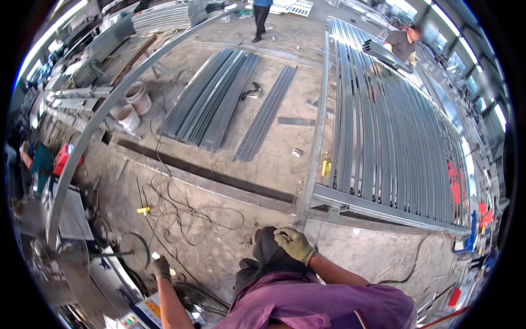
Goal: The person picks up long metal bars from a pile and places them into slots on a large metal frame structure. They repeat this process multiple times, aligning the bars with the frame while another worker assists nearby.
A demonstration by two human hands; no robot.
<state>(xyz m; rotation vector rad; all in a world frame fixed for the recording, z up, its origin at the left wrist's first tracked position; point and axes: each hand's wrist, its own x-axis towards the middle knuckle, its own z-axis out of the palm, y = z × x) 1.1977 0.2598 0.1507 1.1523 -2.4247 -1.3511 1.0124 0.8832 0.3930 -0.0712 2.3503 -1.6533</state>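
My left hand (162, 267), in a dark glove, is out at the lower left with its fingers closed. A small white piece (155, 255) shows at the fingertips, too small to name. Beside that hand are a round disc (134, 251) on a bar and a machine (131, 320) with a lit panel. My right hand (295, 244), in a yellowish-green glove, lies over my dark trouser leg (267, 247), its fingers loosely bent and no held thing visible. Just beyond it is the near end of a long metal rail (313, 181).
Grey metal slats (383, 142) cover a large frame at right, where another person (402, 46) holds metal pieces. Profile bundles (211, 98) lie ahead on the floor beyond a slot (208, 174). Loose cables (186, 211), buckets (137, 97) and a fan (71, 257) are at left.
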